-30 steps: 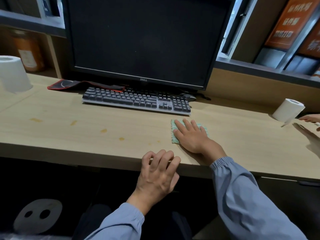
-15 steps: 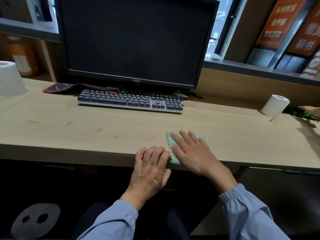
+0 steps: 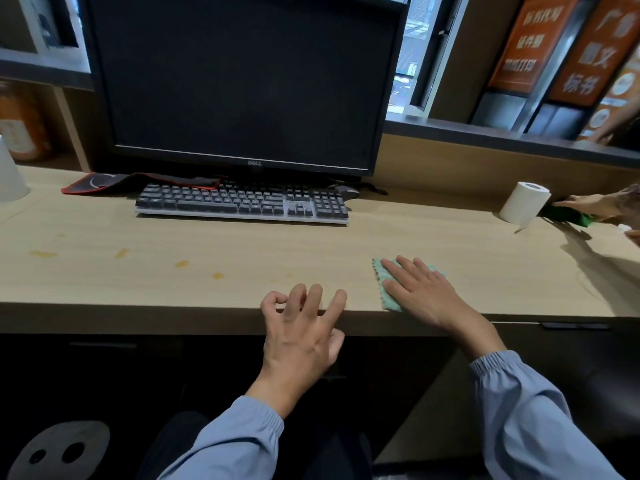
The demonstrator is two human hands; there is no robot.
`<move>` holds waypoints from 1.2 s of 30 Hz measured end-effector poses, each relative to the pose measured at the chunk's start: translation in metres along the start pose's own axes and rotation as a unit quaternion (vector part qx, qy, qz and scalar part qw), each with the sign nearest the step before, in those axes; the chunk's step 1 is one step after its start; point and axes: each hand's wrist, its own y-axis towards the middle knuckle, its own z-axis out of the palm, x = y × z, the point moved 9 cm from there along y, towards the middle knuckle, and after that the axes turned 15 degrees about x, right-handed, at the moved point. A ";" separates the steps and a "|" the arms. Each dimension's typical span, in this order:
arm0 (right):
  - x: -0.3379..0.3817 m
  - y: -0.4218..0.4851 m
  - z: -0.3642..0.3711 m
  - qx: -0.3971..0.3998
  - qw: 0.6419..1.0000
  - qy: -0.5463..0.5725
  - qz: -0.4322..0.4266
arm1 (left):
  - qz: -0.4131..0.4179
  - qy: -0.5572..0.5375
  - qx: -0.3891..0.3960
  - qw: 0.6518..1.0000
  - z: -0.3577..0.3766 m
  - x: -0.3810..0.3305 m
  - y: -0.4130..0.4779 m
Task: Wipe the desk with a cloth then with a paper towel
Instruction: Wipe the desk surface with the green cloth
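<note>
Near the front edge of the desk (image 3: 207,244), a pale green cloth (image 3: 382,273) is pressed flat under the right hand (image 3: 420,296), whose fingers are laid out straight. Most of the cloth is hidden beneath the palm. The left hand (image 3: 301,327) is held at the desk's edge, fingers loosely bent and spread, nothing gripped. Yellowish stains (image 3: 181,264) are seen further left. A paper towel roll (image 3: 524,204) stands at far right; a second roll (image 3: 8,178) is cut off by the left border. Another person's hand (image 3: 588,204) is cropped at the right, on something dark green that cannot be identified.
</note>
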 end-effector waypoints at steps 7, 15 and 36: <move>0.008 -0.011 0.008 -0.060 0.998 -0.017 -0.003 | -0.026 0.010 0.077 0.997 0.008 -0.009 0.007; 0.006 -0.034 0.008 -0.171 0.985 -0.011 -0.022 | -0.042 0.012 0.108 0.993 0.003 -0.016 0.014; -0.030 0.001 0.007 -0.009 1.000 -0.002 0.016 | 0.038 -0.150 0.119 0.981 -0.012 -0.022 0.075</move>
